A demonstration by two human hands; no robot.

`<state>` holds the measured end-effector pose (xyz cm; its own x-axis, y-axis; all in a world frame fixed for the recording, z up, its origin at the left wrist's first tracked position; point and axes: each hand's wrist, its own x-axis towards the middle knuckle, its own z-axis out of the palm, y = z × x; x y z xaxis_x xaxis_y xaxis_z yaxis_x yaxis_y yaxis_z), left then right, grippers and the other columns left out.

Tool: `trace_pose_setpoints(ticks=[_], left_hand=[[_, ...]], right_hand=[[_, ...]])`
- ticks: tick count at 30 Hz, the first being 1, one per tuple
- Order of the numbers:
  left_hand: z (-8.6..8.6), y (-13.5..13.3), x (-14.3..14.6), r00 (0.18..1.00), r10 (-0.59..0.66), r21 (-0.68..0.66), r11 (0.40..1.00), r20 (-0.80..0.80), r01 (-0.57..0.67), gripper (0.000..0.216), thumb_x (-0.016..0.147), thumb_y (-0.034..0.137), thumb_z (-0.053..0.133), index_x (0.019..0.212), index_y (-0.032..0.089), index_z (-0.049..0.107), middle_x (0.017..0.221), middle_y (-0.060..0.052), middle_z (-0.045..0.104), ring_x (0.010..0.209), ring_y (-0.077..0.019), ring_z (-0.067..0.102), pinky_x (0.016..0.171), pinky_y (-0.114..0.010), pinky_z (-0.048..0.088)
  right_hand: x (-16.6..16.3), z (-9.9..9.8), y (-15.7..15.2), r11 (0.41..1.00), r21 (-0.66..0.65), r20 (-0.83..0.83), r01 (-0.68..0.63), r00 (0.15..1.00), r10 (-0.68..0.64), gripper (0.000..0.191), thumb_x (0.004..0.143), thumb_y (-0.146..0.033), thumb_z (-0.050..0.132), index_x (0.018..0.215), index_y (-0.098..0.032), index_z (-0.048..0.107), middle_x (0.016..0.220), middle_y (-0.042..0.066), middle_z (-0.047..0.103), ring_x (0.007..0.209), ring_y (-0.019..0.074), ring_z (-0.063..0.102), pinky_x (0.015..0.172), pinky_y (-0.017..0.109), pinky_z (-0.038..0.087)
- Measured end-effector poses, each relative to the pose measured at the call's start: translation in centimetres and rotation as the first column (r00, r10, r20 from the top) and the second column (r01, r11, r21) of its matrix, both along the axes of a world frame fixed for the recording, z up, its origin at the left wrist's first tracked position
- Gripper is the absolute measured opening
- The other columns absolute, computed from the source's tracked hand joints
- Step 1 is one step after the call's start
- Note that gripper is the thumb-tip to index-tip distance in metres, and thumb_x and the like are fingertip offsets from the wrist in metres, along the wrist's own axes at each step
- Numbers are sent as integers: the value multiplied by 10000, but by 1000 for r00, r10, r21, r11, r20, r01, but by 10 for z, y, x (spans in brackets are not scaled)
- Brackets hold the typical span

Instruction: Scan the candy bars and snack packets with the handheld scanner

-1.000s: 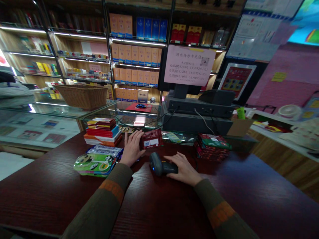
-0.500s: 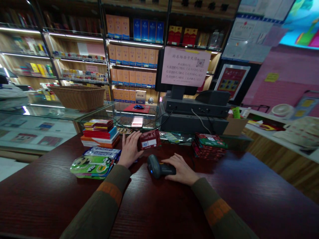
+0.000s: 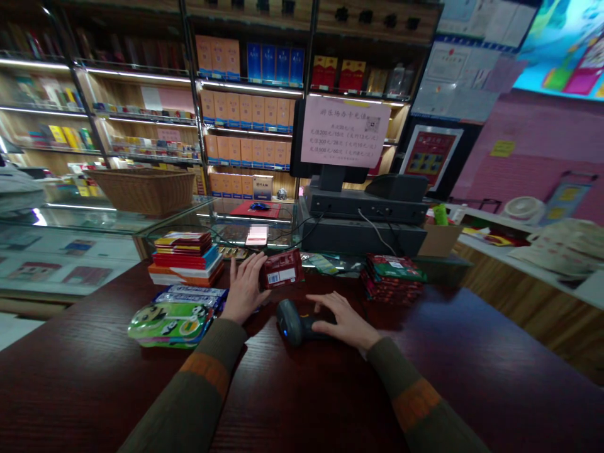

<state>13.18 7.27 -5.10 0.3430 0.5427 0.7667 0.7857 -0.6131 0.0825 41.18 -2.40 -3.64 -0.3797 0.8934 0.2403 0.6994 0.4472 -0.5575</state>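
Note:
My left hand (image 3: 246,286) holds a dark red packet (image 3: 282,269) by its left end, tilted up so that a white label with a barcode faces me. A black barcode scanner (image 3: 293,324) lies on the dark wooden table, its blue light on. Over its handle is my right hand (image 3: 343,319), with thumb and index finger spread apart; the thumb is at the handle, and whether it touches I cannot tell. Left of my left hand lie a green panda-print pack (image 3: 172,324) and blue-and-white packets (image 3: 191,296).
Behind these packs rises a stack of red, blue and orange boxes (image 3: 185,259). A pile of dark red and green packets (image 3: 394,277) sits at the right. At the back are a glass counter, a wicker basket (image 3: 144,190) and a till (image 3: 365,217) with a monitor.
The fingers of my right hand have lifted and spread off the scanner's handle. My left hand still holds the red packet in about the same place. The camera view has shifted slightly.

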Motion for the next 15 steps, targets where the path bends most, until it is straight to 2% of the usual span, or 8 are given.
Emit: trace_pose_setpoints(ticks=[2, 5, 7, 11, 15], left_hand=[[1, 0, 1, 1000, -9, -2, 1000, -8, 8, 821, 781, 269, 724, 1500, 224, 329, 1514, -130, 494, 1423, -318, 413, 1245, -610, 54], [2, -1, 3, 999, -32, 0, 999, -24, 32, 814, 786, 271, 723, 1498, 226, 332, 1517, -127, 491, 1421, -314, 417, 1249, -602, 62], [3, -2, 3, 998, -48, 1, 999, -31, 48, 815, 785, 270, 724, 1499, 229, 333, 1517, -123, 492, 1419, -310, 420, 1253, -598, 67], [3, -2, 4, 997, -62, 4, 998, -35, 62, 791, 797, 270, 711, 1495, 230, 342, 1517, -118, 493, 1414, -307, 427, 1254, -602, 62], [2, -2, 5, 996, -75, 2, 997, -41, 76, 789, 804, 287, 708, 1499, 231, 340, 1516, -126, 490, 1415, -311, 427, 1254, -606, 53]], right_hand=[[0, 0, 8, 995, 38, -121, 93, 989, -88, 445, 952, -490, 529, 1335, -271, 586, 1065, 44, 697, 1069, 230, 606, 1052, 451, 400], [-1, -5, 26, 967, 46, -291, 251, 929, -227, 401, 923, -441, 544, 1251, -233, 640, 985, 41, 721, 944, 216, 654, 931, 393, 483], [-1, -9, 40, 951, 15, -370, 309, 885, -282, 374, 891, -409, 559, 1198, -223, 667, 925, 36, 736, 885, 214, 678, 888, 385, 507], [-1, -11, 64, 931, 10, -411, 365, 850, -329, 352, 841, -376, 590, 1124, -205, 709, 988, 60, 757, 914, 229, 694, 881, 400, 523], [-8, -7, 80, 939, -45, -442, 340, 837, -324, 348, 810, -361, 604, 1078, -174, 725, 1005, 78, 762, 919, 235, 698, 894, 408, 527]])
